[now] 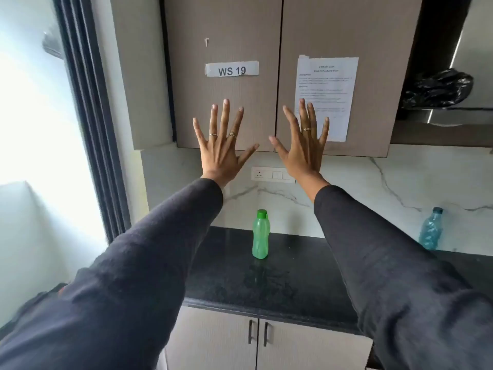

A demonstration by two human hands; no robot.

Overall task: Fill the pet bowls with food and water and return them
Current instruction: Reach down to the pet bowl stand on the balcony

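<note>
Head view: the left hand (pixel 222 145) and right hand (pixel 304 145) are raised, fingers spread, holding nothing; no pet bowls are visible; a green plastic bottle (pixel 260 234) stands capped on the black granite counter (pixel 293 284); seemingly nothing is begun, filling and returning remain.

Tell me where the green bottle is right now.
The green bottle stands upright on the black counter, near the marble backsplash, centred below the two raised arms; a blue bottle stands far right.
</note>
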